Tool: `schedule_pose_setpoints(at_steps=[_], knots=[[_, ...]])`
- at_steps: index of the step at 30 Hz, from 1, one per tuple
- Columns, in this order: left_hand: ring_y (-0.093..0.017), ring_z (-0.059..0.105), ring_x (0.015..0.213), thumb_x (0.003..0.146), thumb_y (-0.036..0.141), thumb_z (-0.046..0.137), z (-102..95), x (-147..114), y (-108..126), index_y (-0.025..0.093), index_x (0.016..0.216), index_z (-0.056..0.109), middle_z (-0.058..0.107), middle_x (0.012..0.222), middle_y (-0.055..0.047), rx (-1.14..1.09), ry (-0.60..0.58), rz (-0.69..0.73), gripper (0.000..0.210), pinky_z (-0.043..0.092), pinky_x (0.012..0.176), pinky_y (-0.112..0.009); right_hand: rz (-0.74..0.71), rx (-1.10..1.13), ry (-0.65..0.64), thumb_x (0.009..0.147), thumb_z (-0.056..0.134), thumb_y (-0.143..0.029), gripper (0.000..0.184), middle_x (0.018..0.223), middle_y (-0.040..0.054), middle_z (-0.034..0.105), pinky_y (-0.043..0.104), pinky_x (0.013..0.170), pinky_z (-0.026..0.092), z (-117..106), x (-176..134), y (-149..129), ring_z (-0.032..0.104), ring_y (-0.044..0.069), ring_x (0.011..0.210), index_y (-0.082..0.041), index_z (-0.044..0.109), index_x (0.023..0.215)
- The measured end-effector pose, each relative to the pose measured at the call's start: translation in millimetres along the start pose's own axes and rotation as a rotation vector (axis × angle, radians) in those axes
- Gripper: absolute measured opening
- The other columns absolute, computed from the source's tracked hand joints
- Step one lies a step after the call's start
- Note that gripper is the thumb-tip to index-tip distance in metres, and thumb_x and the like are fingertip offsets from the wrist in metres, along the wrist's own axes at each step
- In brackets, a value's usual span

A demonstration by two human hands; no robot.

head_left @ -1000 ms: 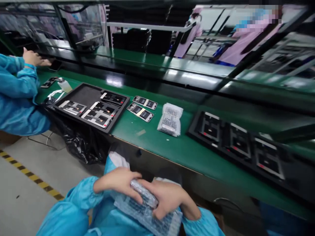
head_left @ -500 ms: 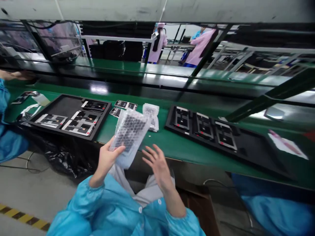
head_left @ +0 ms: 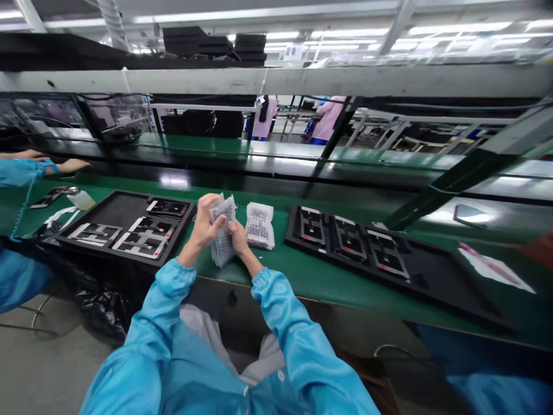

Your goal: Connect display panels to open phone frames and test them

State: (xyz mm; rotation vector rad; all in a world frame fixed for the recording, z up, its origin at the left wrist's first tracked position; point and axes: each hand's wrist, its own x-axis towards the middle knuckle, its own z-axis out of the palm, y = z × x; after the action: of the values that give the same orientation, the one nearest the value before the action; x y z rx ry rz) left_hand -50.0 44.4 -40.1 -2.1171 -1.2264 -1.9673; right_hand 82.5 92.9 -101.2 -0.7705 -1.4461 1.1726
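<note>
Just above the bench's near edge I hold a stack of clear bubble-wrap pouches (head_left: 222, 248) with dark contents. My left hand (head_left: 205, 223) is closed on the stack's upper left, its thumb across the front. My right hand (head_left: 238, 236) grips the right side, fingers partly hidden behind the wrap. To the right of my hands, another bubble-wrapped packet (head_left: 260, 225) lies flat on the green bench top (head_left: 276, 262). The small device parts behind the pouches are nearly all covered by my left hand.
On the left stands a black foam tray (head_left: 123, 202) with several flat silver-and-black parts. A similar long tray (head_left: 436, 253) lies to the right, with parts in its left half. A bottle (head_left: 80, 199) and a co-worker's sleeve (head_left: 21, 173) are at far left; a sloping green post (head_left: 444, 187) is at right.
My right hand, open and apart before, has come up to grip the pouches. My left hand has carried them up and turned them more upright. The camera view has tilted upward.
</note>
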Motion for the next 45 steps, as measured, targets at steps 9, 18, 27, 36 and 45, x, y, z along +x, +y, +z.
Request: schedule_pose_setpoints(at_steps=[9,18,27,36,45], knots=[[-0.023,0.062,0.093,0.099,0.055,0.049,-0.9,5.1,-4.5,0.019,0.101,0.058,0.062,0.1,-0.01,0.269,0.016,0.264,0.038,0.053,0.08,-0.036,-0.079,-0.129,-0.039,0.089,0.044,-0.063,0.061,0.116,0.0131,0.069,0.049,0.105,0.047,-7.9,-2.1,12.3,0.063,0.033,0.113,-0.016,0.061,0.124],[-0.021,0.066,0.094,0.1,0.056,0.05,-15.6,4.5,4.5,0.019,0.112,0.06,0.064,0.108,-0.011,0.302,-0.196,0.271,0.04,0.053,0.076,-0.03,-0.025,-0.381,-0.207,0.059,0.089,-0.057,0.149,0.167,0.0258,0.011,0.055,0.123,0.028,-10.7,-63.7,11.8,0.022,0.038,0.155,-0.013,-0.009,0.162],[-0.02,0.053,0.071,0.103,0.044,0.05,-28.6,30.4,-5.4,0.02,0.076,0.056,0.06,0.074,-0.005,0.538,-0.1,0.573,0.036,0.04,0.063,-0.033,-0.142,-0.356,-0.19,0.058,0.083,-0.028,0.13,0.159,0.0225,0.033,0.05,0.118,0.038,4.1,-30.6,15.6,0.041,0.035,0.144,-0.014,0.006,0.161],[-0.017,0.043,0.055,0.104,0.045,0.049,-26.2,33.1,-13.4,0.02,0.056,0.042,0.046,0.054,-0.002,0.58,-0.148,0.438,0.055,0.025,0.054,-0.035,-0.165,-0.347,-0.239,0.062,0.088,-0.039,0.135,0.162,0.0222,0.031,0.052,0.121,0.034,-1.0,-20.3,19.1,0.038,0.034,0.148,-0.017,0.0,0.163],[-0.018,0.037,0.057,0.104,0.042,0.052,-26.8,43.4,-14.9,0.021,0.056,0.038,0.042,0.053,-0.001,0.579,-0.033,0.323,0.054,0.02,0.057,-0.036,0.047,-0.581,-0.117,0.06,0.091,-0.056,0.146,0.165,0.0254,0.022,0.062,0.122,0.027,-20.7,-76.8,16.5,0.026,0.042,0.153,-0.017,-0.004,0.164]])
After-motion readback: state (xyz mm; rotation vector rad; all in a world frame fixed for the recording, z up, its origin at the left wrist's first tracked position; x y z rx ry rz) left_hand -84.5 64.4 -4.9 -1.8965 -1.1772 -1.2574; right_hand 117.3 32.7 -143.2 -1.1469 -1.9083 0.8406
